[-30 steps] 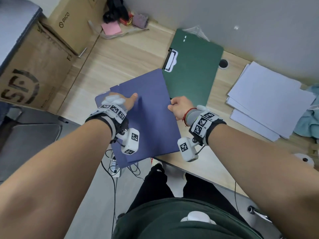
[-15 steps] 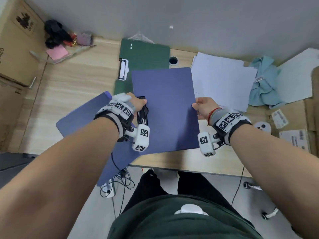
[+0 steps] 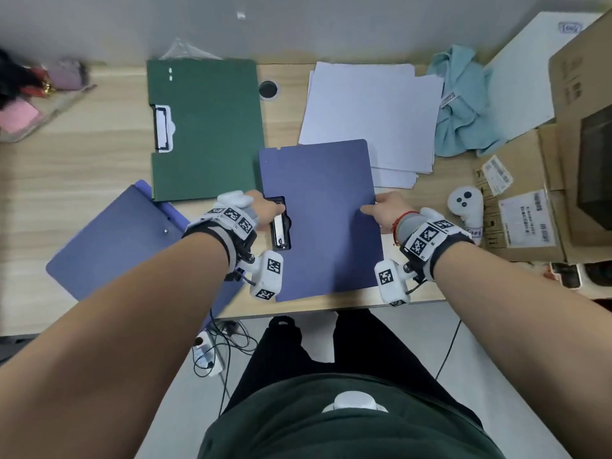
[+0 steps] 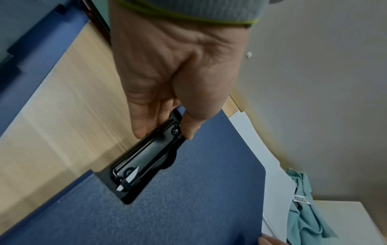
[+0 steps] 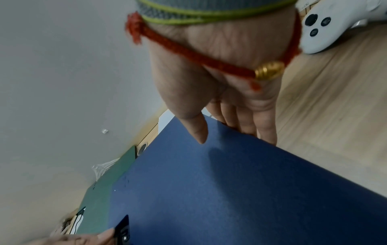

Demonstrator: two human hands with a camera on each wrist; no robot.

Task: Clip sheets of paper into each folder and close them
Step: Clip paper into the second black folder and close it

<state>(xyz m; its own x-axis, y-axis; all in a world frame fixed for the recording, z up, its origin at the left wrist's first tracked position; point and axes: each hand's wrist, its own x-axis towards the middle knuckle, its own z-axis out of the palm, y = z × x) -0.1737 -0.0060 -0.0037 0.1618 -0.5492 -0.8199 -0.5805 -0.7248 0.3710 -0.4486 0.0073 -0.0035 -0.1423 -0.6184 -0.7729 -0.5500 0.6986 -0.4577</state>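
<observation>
A closed blue folder (image 3: 323,220) lies at the desk's front middle, held at both long edges. My left hand (image 3: 265,210) pinches its left edge at the black metal clip (image 3: 280,226), thumb on top (image 4: 189,127), fingers beneath. My right hand (image 3: 381,210) grips the right edge, thumb on the cover (image 5: 196,131), fingers under it. A second blue folder (image 3: 112,240) lies at the front left, overhanging the desk edge. A closed green folder (image 3: 205,127) with a white clip (image 3: 163,127) lies behind. Loose white sheets of paper (image 3: 371,114) are stacked at the back right.
A teal cloth (image 3: 463,107) lies beside the paper. A white controller (image 3: 467,207) sits right of my right hand. Cardboard boxes (image 3: 543,200) fill the right end. Small clutter and pink notes (image 3: 20,117) sit at the far left. A cable hole (image 3: 268,89) is by the wall.
Both hands carried the blue folder from the left to the desk's front middle, uncovering the second blue folder. The head view swung right.
</observation>
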